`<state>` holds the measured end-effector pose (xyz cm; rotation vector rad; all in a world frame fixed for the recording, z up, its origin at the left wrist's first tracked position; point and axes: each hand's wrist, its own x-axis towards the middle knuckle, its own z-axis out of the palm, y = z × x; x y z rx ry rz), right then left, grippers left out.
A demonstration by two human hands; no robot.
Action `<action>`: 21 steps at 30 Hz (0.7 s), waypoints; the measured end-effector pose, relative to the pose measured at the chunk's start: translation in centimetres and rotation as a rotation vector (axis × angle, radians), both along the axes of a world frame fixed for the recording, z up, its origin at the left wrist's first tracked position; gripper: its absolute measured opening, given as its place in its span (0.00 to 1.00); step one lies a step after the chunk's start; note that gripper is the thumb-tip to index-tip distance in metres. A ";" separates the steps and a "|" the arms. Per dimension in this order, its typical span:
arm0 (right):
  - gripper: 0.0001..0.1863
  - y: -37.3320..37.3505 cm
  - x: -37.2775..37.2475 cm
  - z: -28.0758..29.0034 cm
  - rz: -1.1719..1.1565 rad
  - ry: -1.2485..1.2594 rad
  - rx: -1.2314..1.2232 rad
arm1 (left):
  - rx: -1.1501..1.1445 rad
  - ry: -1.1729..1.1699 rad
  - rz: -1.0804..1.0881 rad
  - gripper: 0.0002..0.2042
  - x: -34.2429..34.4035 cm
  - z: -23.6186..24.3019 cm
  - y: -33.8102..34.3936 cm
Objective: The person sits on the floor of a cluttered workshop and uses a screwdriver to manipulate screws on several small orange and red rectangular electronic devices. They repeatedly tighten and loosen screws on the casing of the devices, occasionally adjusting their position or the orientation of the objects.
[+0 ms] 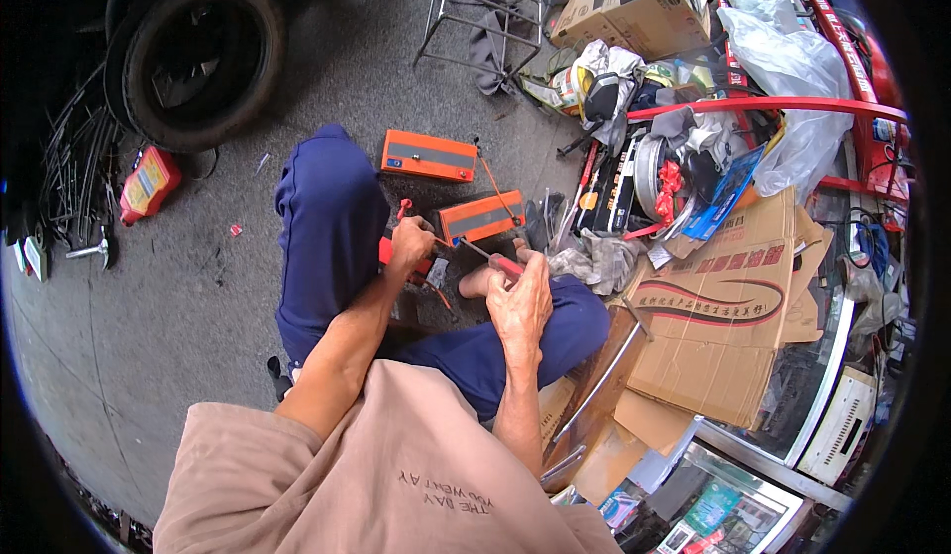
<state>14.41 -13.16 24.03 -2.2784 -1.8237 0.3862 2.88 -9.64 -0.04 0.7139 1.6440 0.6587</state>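
Observation:
My right hand point(520, 306) is wrapped round the red handle of a screwdriver point(504, 265). The screwdriver's shaft points up and left, its tip close to the lower edge of an orange box with a grey stripe point(482, 218), possibly a battery pack. My left hand point(411, 241) is closed beside that box's left end; what its fingers pinch is too small to make out. Under and beside the left wrist shows a red object point(387, 251), partly hidden. A second orange box point(428, 156) with a grey stripe lies on the ground just beyond. Thin leads extend from both boxes.
Left on the ground lie a red bottle point(149, 185), a hammer point(91, 249) and a tyre point(204, 63). A metal stool frame point(485, 9) stands ahead. On the right are flattened cardboard point(708, 301), a carton point(634, 7), plastic bags point(788, 78) and a red metal frame point(773, 105).

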 end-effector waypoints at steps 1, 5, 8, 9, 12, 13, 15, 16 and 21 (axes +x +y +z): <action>0.22 0.0 -0.3 0.4 -0.030 -0.026 -0.023 | 0.022 0.035 -0.013 0.08 0.1 0.2 -0.2; 0.19 0.5 -0.4 1.4 -0.162 -0.155 -0.264 | -0.019 -0.076 -0.003 0.08 0.3 1.3 0.2; 0.16 -0.1 -0.2 0.4 -0.047 -0.011 0.014 | -0.020 -0.241 0.041 0.08 0.4 0.2 0.2; 0.16 -0.3 -0.2 0.3 -0.019 0.009 0.071 | -0.022 -0.323 0.037 0.07 0.3 0.1 0.2; 0.17 -0.6 0.5 -0.2 -0.055 0.118 0.067 | -0.067 -0.475 -0.016 0.10 0.4 0.4 0.5; 0.17 -0.9 0.9 -0.5 -0.081 0.127 0.081 | -0.077 -0.478 -0.032 0.11 0.9 1.3 0.5; 0.14 -0.7 0.6 0.4 -0.151 0.085 0.027 | -0.090 -0.535 -0.042 0.12 0.7 1.4 0.5; 0.14 -0.5 0.7 1.1 -0.187 0.067 -0.057 | -0.097 -0.565 -0.044 0.13 0.7 1.3 0.5; 0.15 -1.1 2.2 -0.7 -0.157 0.134 0.040 | -0.146 -0.570 -0.109 0.16 1.4 0.0 0.1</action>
